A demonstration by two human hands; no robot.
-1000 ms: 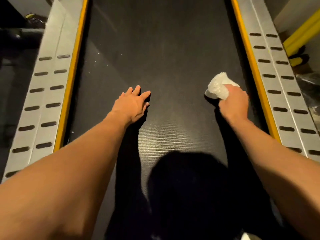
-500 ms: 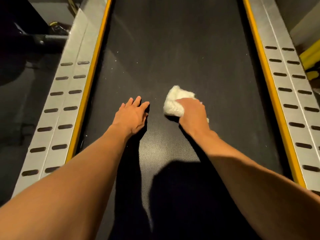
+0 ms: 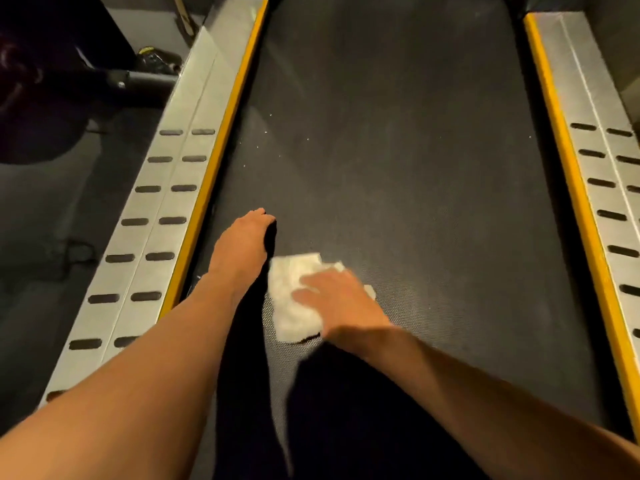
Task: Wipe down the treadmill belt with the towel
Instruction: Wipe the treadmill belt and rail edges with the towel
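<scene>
The black treadmill belt runs up the middle of the view, with small white specks on its far left part. A white towel lies bunched on the belt near me. My right hand presses down on the towel's right part, fingers over it and blurred. My left hand rests flat on the belt just left of the towel, fingers together and pointing away, holding nothing.
Silver side rails with dark slots flank the belt, the left rail and the right rail, each edged by a yellow strip. Dark floor and a dark machine base lie to the left.
My right hand has swept the towel leftward across the belt, from near the right yellow strip to right beside my left hand. The left hand has stayed planted; the towel now lies flatter.
</scene>
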